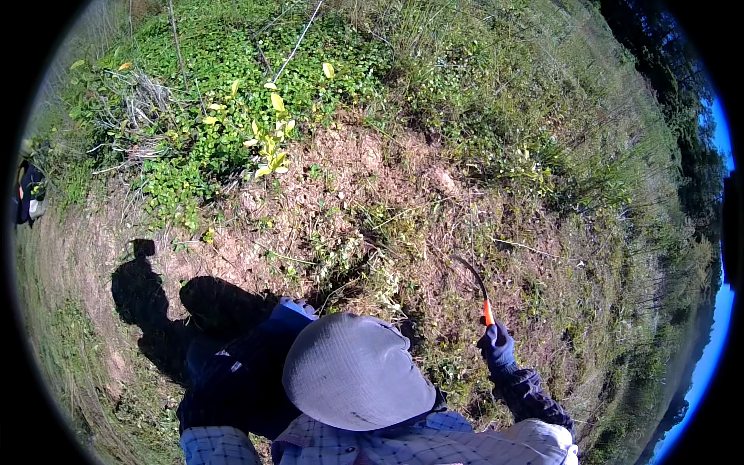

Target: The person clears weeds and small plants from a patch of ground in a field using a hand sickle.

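My right hand (497,345), in a bluish-grey work glove, grips a sickle by its orange handle (488,314). The thin curved blade (475,274) points away from me and bends left at its tip, above sunlit soil and dry grass. My grey cap brim (357,372) covers much of the near ground. At its upper left edge, what looks like my gloved left hand (297,306) shows only in part, beside cut or flattened weeds (349,267). The cap and shade hide whether it holds anything.
Leafy green ground cover (232,52) grows at the upper left, with a yellow-leaved sapling (270,145) at its edge. Bare reddish soil (349,157) lies ahead. Tall grass (581,116) spreads to the right. A dark object (29,192), unclear, sits at the far left.
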Motion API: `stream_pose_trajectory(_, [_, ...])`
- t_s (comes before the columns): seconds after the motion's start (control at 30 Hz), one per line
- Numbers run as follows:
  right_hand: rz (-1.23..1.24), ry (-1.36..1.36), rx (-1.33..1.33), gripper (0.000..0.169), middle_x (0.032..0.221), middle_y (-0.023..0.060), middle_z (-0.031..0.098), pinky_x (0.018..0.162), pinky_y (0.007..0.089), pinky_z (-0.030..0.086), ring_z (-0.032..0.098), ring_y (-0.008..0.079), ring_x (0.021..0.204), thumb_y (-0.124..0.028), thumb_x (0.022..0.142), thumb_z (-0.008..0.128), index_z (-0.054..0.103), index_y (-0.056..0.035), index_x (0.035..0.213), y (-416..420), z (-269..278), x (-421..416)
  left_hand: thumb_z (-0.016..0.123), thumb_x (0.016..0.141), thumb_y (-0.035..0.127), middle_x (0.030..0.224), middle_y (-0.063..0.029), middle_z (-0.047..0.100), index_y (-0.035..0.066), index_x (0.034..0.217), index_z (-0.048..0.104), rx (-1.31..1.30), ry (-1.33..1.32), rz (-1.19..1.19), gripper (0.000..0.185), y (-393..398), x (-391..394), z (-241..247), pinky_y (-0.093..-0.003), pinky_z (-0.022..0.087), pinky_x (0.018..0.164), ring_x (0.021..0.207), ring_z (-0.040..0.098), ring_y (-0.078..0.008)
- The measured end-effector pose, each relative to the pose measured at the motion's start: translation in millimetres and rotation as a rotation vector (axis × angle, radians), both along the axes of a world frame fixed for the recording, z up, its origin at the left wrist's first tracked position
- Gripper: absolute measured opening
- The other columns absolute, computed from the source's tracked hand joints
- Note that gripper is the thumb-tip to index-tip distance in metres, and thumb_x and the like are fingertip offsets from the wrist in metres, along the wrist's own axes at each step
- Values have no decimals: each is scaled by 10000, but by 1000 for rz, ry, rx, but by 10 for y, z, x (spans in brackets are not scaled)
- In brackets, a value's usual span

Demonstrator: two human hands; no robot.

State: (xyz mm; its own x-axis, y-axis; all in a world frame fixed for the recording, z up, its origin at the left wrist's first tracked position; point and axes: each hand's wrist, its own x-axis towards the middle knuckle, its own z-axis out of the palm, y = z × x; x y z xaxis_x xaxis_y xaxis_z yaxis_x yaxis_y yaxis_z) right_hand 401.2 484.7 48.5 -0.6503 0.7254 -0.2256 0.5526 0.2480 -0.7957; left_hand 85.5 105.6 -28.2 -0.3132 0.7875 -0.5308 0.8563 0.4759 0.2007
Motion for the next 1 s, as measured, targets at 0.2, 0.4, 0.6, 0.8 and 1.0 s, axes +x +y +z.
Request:
stream_pose_trajectory(0.2, [382,122,72,507,719,47,616,568,261,475,611,110,616,-424,911,549,509,-22,1218,-130,-50,-2027,542,810,332,1080,-45,601,206,991,653,50,-123,105,247,-222,214,588,-472,423,872,1078,551,-271])
stream_pose_trajectory(0.4, [463,-103,624,368,868,199,659,666,435,507,653,362,800,-304,894,567,549,-114,1208,180,-471,-1754,625,750,338,1156,-85,578,171,1044,632,515,112,264,339,-604,130,896,-502,392,931,1118,523,-310])
stream_pose_trajectory(0.6, [439,-536,727,344,755,202,633,542,508,472,616,408,655,-316,855,580,551,-95,1116,704,-415,884,630,760,311,1313,-148,469,144,1207,555,487,312,580,483,-867,-354,582,-531,341,985,1245,412,-337])
stream_pose_trajectory(0.8, [177,-486,638,242,674,149,628,538,426,483,640,327,614,-244,866,581,591,-86,1049,395,108,1158,647,738,443,1459,-174,290,136,1392,367,230,434,774,775,-528,-983,524,-543,284,1027,1332,280,-362])
stream_pose_trajectory(1.0, [330,24,365,322,714,65,624,577,280,483,611,128,613,-125,885,573,539,-12,1184,458,-8,-1162,650,751,481,1484,-196,220,148,1467,180,69,219,798,919,-380,-1462,240,-567,271,1029,1350,243,-377])
